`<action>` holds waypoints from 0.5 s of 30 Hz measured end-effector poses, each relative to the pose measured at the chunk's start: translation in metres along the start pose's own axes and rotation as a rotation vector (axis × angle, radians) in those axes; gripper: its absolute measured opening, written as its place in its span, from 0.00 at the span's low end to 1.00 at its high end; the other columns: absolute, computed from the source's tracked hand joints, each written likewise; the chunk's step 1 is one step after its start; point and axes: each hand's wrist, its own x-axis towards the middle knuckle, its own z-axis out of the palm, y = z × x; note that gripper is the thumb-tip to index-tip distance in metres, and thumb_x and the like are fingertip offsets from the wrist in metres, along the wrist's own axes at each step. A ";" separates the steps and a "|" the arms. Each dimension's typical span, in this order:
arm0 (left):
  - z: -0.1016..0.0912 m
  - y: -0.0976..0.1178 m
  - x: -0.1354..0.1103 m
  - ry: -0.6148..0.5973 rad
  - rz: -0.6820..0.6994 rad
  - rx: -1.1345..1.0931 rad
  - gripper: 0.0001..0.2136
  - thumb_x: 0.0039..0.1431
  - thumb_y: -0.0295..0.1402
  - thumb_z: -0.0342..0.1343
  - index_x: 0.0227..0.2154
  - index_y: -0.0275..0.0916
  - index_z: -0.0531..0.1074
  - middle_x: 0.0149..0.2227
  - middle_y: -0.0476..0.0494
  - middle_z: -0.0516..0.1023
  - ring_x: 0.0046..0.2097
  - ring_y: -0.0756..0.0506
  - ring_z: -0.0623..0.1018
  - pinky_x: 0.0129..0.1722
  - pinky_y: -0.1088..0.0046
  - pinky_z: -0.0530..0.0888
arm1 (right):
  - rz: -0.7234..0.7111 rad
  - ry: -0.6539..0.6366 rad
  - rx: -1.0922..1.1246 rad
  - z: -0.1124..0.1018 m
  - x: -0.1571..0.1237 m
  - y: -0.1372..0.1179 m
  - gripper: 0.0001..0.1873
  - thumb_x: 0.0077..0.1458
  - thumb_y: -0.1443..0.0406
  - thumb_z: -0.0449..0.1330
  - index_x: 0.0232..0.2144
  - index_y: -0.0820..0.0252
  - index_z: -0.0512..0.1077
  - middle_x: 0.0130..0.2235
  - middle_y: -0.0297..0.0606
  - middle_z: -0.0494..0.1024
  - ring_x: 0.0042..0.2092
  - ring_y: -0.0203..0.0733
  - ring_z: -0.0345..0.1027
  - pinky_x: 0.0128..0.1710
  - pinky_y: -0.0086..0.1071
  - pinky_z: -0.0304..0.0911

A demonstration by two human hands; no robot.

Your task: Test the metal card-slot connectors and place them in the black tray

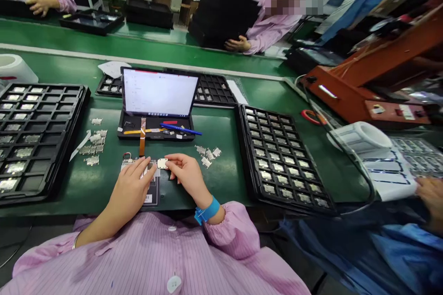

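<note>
My right hand (pixel 187 176), a blue band on its wrist, pinches a small white metal-framed circuit board (pixel 162 163) between thumb and fingertips. Opposite it, my left hand (pixel 133 185) rests with fingers stretched out over a dark flat fixture (pixel 153 193) near the table's front edge; its fingers partly cover the fixture's top. An orange-brown ribbon cable (pixel 142 136) runs from the fixture to an upright lit screen (pixel 161 92) in a black base. Loose small boards lie in a pile (pixel 93 143) to the left and a smaller group (pixel 207 154) to the right.
Black compartment trays with boards stand at left (pixel 44 147) and right (pixel 249 156); another tray (pixel 216 90) lies behind the screen. A blue pen (pixel 182 129) rests on the screen's base. To the right are a white tape roll (pixel 360 137) and an orange machine (pixel 367 78). Co-workers sit across.
</note>
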 end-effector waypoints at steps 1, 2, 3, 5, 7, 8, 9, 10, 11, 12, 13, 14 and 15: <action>0.001 0.000 -0.001 0.007 0.018 0.018 0.18 0.63 0.24 0.47 0.53 0.41 0.71 0.58 0.38 0.71 0.58 0.37 0.72 0.53 0.54 0.72 | -0.002 0.008 -0.003 0.000 0.000 0.001 0.17 0.47 0.60 0.63 0.38 0.65 0.76 0.26 0.33 0.75 0.19 0.30 0.65 0.12 0.21 0.54; 0.002 0.001 -0.002 0.015 0.033 0.037 0.19 0.63 0.24 0.47 0.53 0.41 0.72 0.58 0.38 0.71 0.58 0.37 0.72 0.53 0.55 0.72 | -0.003 0.014 -0.004 0.000 -0.001 0.002 0.17 0.48 0.60 0.62 0.39 0.65 0.76 0.25 0.33 0.74 0.19 0.30 0.65 0.13 0.21 0.54; 0.004 0.000 -0.002 0.028 0.052 0.056 0.19 0.62 0.24 0.46 0.53 0.42 0.72 0.58 0.39 0.72 0.58 0.37 0.73 0.52 0.55 0.73 | 0.001 0.022 -0.002 0.000 -0.002 0.004 0.17 0.48 0.61 0.62 0.39 0.65 0.76 0.24 0.32 0.74 0.19 0.30 0.65 0.13 0.21 0.54; 0.010 -0.001 -0.001 0.084 0.088 0.080 0.18 0.62 0.26 0.46 0.52 0.43 0.73 0.56 0.41 0.74 0.55 0.38 0.75 0.50 0.56 0.75 | 0.019 0.030 0.000 0.001 -0.004 0.008 0.17 0.49 0.61 0.61 0.40 0.66 0.76 0.24 0.32 0.74 0.19 0.30 0.64 0.13 0.20 0.53; 0.021 -0.006 0.004 0.155 0.139 0.060 0.16 0.62 0.33 0.47 0.50 0.43 0.74 0.54 0.41 0.76 0.52 0.37 0.78 0.45 0.58 0.77 | 0.039 0.021 0.040 0.001 -0.004 0.012 0.16 0.50 0.63 0.59 0.40 0.66 0.77 0.23 0.31 0.73 0.19 0.29 0.64 0.14 0.20 0.54; 0.027 -0.010 0.009 0.191 0.160 0.034 0.17 0.62 0.37 0.48 0.50 0.41 0.74 0.53 0.40 0.77 0.49 0.37 0.79 0.43 0.60 0.78 | 0.043 0.022 0.056 0.001 -0.004 0.014 0.15 0.50 0.64 0.59 0.40 0.65 0.78 0.22 0.30 0.72 0.19 0.29 0.64 0.14 0.20 0.55; 0.034 -0.013 0.014 0.211 0.168 0.000 0.18 0.61 0.40 0.48 0.50 0.40 0.74 0.51 0.39 0.78 0.47 0.37 0.80 0.42 0.60 0.79 | 0.050 0.010 0.079 0.001 -0.003 0.016 0.14 0.50 0.66 0.59 0.40 0.64 0.78 0.22 0.29 0.72 0.19 0.29 0.65 0.14 0.20 0.56; 0.041 -0.017 0.020 0.203 0.165 -0.032 0.19 0.61 0.41 0.49 0.50 0.39 0.74 0.49 0.38 0.79 0.46 0.37 0.80 0.41 0.60 0.79 | 0.048 0.011 0.099 0.001 -0.003 0.017 0.14 0.50 0.67 0.60 0.39 0.63 0.78 0.23 0.29 0.72 0.19 0.29 0.65 0.15 0.20 0.57; 0.048 -0.021 0.025 0.185 0.161 -0.061 0.20 0.60 0.42 0.49 0.50 0.39 0.74 0.47 0.38 0.80 0.45 0.37 0.81 0.40 0.60 0.79 | 0.044 0.010 0.119 0.001 -0.002 0.018 0.14 0.49 0.68 0.60 0.39 0.62 0.79 0.23 0.29 0.72 0.19 0.29 0.65 0.15 0.20 0.57; 0.055 -0.026 0.030 0.159 0.157 -0.081 0.19 0.60 0.42 0.49 0.49 0.39 0.74 0.45 0.38 0.81 0.44 0.37 0.81 0.39 0.61 0.80 | 0.040 0.006 0.139 0.001 -0.002 0.019 0.14 0.49 0.69 0.60 0.39 0.61 0.79 0.24 0.29 0.72 0.19 0.29 0.65 0.14 0.19 0.57; 0.061 -0.030 0.034 0.129 0.160 -0.095 0.18 0.59 0.41 0.49 0.48 0.40 0.75 0.43 0.40 0.82 0.42 0.38 0.82 0.37 0.62 0.80 | 0.037 0.004 0.158 0.001 -0.002 0.020 0.14 0.48 0.70 0.60 0.38 0.61 0.79 0.23 0.29 0.72 0.19 0.28 0.64 0.14 0.19 0.57; 0.066 -0.036 0.037 0.106 0.170 -0.105 0.17 0.59 0.41 0.49 0.46 0.42 0.76 0.41 0.41 0.82 0.40 0.39 0.82 0.35 0.63 0.80 | 0.035 -0.002 0.176 0.002 -0.001 0.021 0.14 0.48 0.71 0.59 0.38 0.61 0.79 0.23 0.28 0.72 0.18 0.28 0.64 0.14 0.19 0.56; 0.070 -0.041 0.039 0.086 0.188 -0.111 0.16 0.59 0.40 0.49 0.44 0.43 0.77 0.40 0.43 0.83 0.38 0.40 0.83 0.34 0.65 0.80 | 0.036 -0.010 0.191 0.002 -0.001 0.022 0.14 0.47 0.71 0.59 0.37 0.61 0.79 0.22 0.28 0.71 0.18 0.28 0.63 0.13 0.19 0.56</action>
